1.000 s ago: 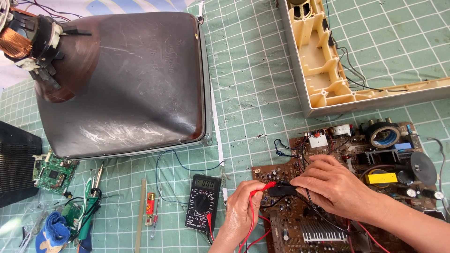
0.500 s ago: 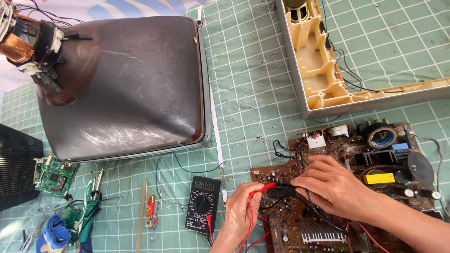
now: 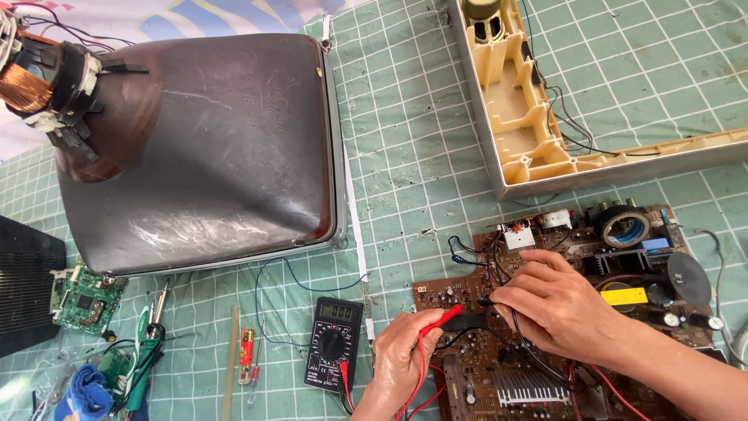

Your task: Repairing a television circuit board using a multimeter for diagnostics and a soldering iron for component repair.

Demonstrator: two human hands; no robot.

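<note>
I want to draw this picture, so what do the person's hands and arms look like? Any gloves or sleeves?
No gloves and no sleeves show. The left hand and right hand are bare, forearms too as far as the picture reaches. I see no rings, watch or bracelet.

Screens and labels before you:

Meter display (image 3: 340, 311): a small pale grey rectangle at the top of the black multimeter (image 3: 333, 343), which lay on the green mat just left of your left hand (image 3: 401, 362).

Yellow label (image 3: 623, 296): a flat rectangle on the brown circuit board (image 3: 545, 382), right of your right hand (image 3: 565, 308).

White label (image 3: 517, 236): a small rectangle at the board's upper edge.
</note>
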